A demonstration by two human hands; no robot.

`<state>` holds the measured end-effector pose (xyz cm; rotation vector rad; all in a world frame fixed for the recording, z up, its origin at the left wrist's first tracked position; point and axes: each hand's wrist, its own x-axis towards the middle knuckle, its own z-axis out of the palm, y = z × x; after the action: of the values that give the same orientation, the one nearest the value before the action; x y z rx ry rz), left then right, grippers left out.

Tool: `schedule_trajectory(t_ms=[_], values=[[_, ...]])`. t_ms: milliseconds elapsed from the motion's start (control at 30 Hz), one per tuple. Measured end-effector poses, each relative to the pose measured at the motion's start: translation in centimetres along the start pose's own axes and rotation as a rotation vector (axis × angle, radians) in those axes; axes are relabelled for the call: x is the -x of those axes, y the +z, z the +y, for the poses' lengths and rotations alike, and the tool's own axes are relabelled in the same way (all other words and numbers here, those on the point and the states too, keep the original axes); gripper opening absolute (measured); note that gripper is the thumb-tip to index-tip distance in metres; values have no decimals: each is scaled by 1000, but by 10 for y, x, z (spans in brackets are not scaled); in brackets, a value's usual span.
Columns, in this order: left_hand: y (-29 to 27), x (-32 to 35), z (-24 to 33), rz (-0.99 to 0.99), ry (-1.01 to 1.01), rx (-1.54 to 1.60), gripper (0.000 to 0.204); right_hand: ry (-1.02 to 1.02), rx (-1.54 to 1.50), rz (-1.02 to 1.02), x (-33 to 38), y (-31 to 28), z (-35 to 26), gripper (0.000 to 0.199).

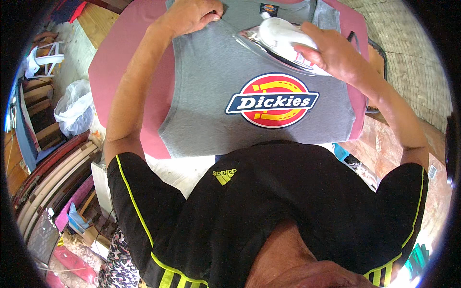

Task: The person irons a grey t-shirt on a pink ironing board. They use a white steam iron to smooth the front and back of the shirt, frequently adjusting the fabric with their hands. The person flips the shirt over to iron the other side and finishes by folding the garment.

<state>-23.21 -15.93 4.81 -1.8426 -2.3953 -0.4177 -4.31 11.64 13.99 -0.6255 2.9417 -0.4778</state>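
A grey sleeveless shirt (201,96) lies spread on a mauve ironing board (129,62), its red, yellow and dark blue printed emblem (272,101) facing up. My right hand (331,50) is wrapped around the handle of a white clothes iron (283,38). The iron rests on the shirt above the emblem, its tip pointing up and left. With fingers curled, my left hand (194,17) grips the shirt by the upper left edge, near the shoulder. Its fingertips are partly hidden.
A crumpled white plastic bag (76,108) stands left of the board. Below it are stacked curved boards (57,173) and mixed clutter. A woven mat or wall panel (415,62) fills the far right, and a dark metal frame (383,57) shows beside the board's right edge.
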Motion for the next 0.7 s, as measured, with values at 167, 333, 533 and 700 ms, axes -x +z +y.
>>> schedule_trajectory(t_ms=[167, 333, 533, 700], values=[[3, -1, 1, -19, -85, 16, 8, 14, 5, -43, -4, 0, 1, 35], [-1, 3, 6, 72, -46, 0, 12, -10, -58, -86, 2, 0, 18, 34], [27, 15, 96, 408, -461, -138, 39, 11, -70, -58, 36, -9, 42, 37], [75, 19, 159, 270, -602, -131, 74, 188, -4, 6, 70, -36, 55, 37]])
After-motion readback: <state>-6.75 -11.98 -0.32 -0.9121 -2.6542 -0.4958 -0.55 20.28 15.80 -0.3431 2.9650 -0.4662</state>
